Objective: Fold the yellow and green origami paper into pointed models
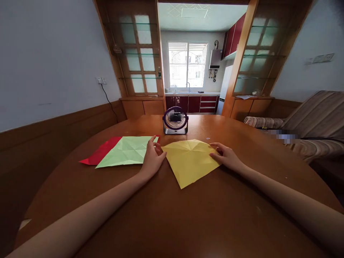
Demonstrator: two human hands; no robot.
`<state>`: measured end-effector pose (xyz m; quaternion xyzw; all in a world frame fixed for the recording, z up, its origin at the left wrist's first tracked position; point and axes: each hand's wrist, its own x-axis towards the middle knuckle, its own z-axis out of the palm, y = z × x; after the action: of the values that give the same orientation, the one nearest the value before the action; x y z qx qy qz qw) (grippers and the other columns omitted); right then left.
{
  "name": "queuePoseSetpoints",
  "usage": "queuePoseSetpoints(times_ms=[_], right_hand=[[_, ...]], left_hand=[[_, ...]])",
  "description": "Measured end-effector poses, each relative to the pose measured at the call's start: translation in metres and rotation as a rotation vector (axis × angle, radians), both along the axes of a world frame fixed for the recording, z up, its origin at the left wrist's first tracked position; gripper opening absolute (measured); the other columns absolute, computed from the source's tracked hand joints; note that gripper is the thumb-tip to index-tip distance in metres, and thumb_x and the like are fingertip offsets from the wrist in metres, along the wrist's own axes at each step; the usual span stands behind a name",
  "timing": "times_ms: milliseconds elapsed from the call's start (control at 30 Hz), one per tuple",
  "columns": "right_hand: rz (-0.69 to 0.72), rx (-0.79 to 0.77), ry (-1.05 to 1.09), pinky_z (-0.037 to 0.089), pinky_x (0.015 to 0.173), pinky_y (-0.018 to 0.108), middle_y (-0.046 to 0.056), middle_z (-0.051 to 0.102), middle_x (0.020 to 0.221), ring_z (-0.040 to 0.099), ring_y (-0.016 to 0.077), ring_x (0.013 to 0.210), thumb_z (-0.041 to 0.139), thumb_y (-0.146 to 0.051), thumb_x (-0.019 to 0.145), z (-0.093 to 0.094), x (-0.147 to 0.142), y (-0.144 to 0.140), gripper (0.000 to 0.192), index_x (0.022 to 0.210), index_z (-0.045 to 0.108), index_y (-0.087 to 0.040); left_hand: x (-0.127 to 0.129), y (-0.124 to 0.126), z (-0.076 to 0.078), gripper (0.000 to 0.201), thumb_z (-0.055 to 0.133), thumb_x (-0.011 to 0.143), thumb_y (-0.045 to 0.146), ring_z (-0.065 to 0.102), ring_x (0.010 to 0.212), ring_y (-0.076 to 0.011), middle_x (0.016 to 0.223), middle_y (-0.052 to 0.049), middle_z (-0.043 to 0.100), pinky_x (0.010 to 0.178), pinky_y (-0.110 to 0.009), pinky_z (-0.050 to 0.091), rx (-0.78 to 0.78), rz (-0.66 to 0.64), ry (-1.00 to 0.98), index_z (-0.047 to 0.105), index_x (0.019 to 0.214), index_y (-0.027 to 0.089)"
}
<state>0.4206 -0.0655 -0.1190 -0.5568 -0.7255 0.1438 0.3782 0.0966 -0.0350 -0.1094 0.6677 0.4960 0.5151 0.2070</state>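
A creased sheet of yellow paper (192, 163) lies turned on the wooden table, one corner pointing towards me. My left hand (153, 156) has its left corner between thumb and fingers, with the index finger raised. At the right corner, my right hand (227, 156) grips the paper between thumb and fingers. Left of the yellow sheet is a creased light green paper (126, 150), partly covered by my left hand. Beneath the green one, a red paper (103, 152) shows along its left side and at its top right corner.
A small dark purple desk fan (175, 120) stands on the round-ended wooden table (182, 222), just beyond the yellow paper. To the right is a striped sofa (309, 125). Behind the table are wooden cabinets (142, 106) and a kitchen with a window (187, 64).
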Motion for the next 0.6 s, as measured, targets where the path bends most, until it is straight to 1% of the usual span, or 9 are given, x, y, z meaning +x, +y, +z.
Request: queuePoseSetpoints(times_ms=[67, 100, 167, 200, 267, 333, 400, 467, 600], right_hand=[[-0.002, 0.032, -0.115, 0.044, 0.062, 0.029, 0.000, 0.055, 0.071, 0.052, 0.0157, 0.064, 0.057, -0.041, 0.084, -0.001, 0.002, 0.002, 0.038, 0.113, 0.063, -0.019], [0.000, 0.049, -0.160, 0.046, 0.065, 0.030, 0.002, 0.056, 0.076, 0.054, 0.0166, 0.067, 0.057, -0.041, 0.084, -0.002, 0.003, 0.002, 0.035, 0.109, 0.066, -0.018], [-0.004, 0.102, -0.234, 0.050, 0.074, 0.035, 0.007, 0.059, 0.089, 0.058, 0.0203, 0.079, 0.058, -0.038, 0.084, -0.003, 0.003, 0.003, 0.030, 0.104, 0.068, -0.018], [-0.009, 0.143, -0.269, 0.050, 0.081, 0.040, 0.010, 0.059, 0.098, 0.059, 0.0235, 0.089, 0.058, -0.037, 0.084, -0.004, 0.002, 0.003, 0.029, 0.104, 0.069, -0.019], [0.011, 0.232, -0.330, 0.044, 0.095, 0.049, 0.013, 0.057, 0.118, 0.055, 0.0301, 0.111, 0.058, -0.035, 0.085, -0.004, -0.004, 0.000, 0.030, 0.110, 0.067, -0.021], [0.097, 0.291, -0.366, 0.038, 0.103, 0.053, 0.013, 0.051, 0.135, 0.047, 0.0325, 0.125, 0.057, -0.035, 0.088, -0.003, -0.014, -0.005, 0.033, 0.118, 0.064, -0.023], [0.228, 0.283, -0.371, 0.037, 0.106, 0.053, 0.011, 0.051, 0.138, 0.048, 0.0303, 0.126, 0.055, -0.034, 0.090, -0.003, -0.027, -0.010, 0.036, 0.124, 0.061, -0.025], [0.338, 0.244, -0.361, 0.041, 0.104, 0.050, 0.011, 0.057, 0.133, 0.052, 0.0278, 0.124, 0.051, -0.033, 0.093, -0.002, -0.039, -0.015, 0.035, 0.127, 0.059, -0.026], [0.429, 0.152, -0.349, 0.048, 0.099, 0.043, 0.010, 0.063, 0.126, 0.059, 0.0243, 0.115, 0.045, -0.034, 0.096, 0.001, -0.049, -0.016, 0.035, 0.124, 0.062, -0.022]], left_hand=[[-0.002, 0.000, 0.000, 0.062, 0.061, 0.079, 0.018, 0.052, 0.113, -0.0243, 0.123, -0.010, 0.049, 0.098, -0.044, 0.044, 0.174, 0.011, 0.206, 0.040, 0.137, 0.023], [-0.002, -0.001, 0.000, 0.056, 0.059, 0.081, 0.019, 0.047, 0.121, -0.0259, 0.129, -0.010, 0.047, 0.103, -0.046, 0.040, 0.242, -0.016, 0.306, 0.044, 0.135, 0.024], [-0.001, -0.005, -0.001, 0.046, 0.056, 0.086, 0.022, 0.039, 0.131, -0.0282, 0.139, -0.010, 0.043, 0.109, -0.050, 0.032, 0.310, -0.114, 0.491, 0.051, 0.131, 0.026], [0.000, -0.006, -0.001, 0.041, 0.055, 0.088, 0.025, 0.035, 0.135, -0.0292, 0.144, -0.009, 0.040, 0.111, -0.053, 0.028, 0.312, -0.172, 0.573, 0.054, 0.130, 0.026], [0.003, -0.010, -0.003, 0.036, 0.052, 0.092, 0.032, 0.030, 0.139, -0.0307, 0.152, -0.008, 0.034, 0.114, -0.058, 0.018, 0.272, -0.295, 0.718, 0.058, 0.128, 0.028], [0.004, -0.012, -0.006, 0.037, 0.046, 0.095, 0.038, 0.026, 0.142, -0.0303, 0.154, -0.008, 0.031, 0.115, -0.058, 0.013, 0.199, -0.408, 0.820, 0.058, 0.129, 0.029], [0.005, -0.013, -0.008, 0.041, 0.040, 0.098, 0.041, 0.029, 0.142, -0.0286, 0.153, -0.009, 0.034, 0.115, -0.054, 0.018, 0.124, -0.482, 0.859, 0.054, 0.134, 0.028], [0.005, -0.014, -0.008, 0.043, 0.038, 0.099, 0.042, 0.034, 0.139, -0.0278, 0.150, -0.010, 0.040, 0.112, -0.050, 0.026, 0.091, -0.505, 0.859, 0.052, 0.137, 0.027], [0.004, -0.019, 0.000, 0.041, 0.043, 0.096, 0.042, 0.051, 0.123, -0.0295, 0.134, -0.012, 0.055, 0.102, -0.046, 0.037, 0.122, -0.478, 0.871, 0.058, 0.131, 0.025]])
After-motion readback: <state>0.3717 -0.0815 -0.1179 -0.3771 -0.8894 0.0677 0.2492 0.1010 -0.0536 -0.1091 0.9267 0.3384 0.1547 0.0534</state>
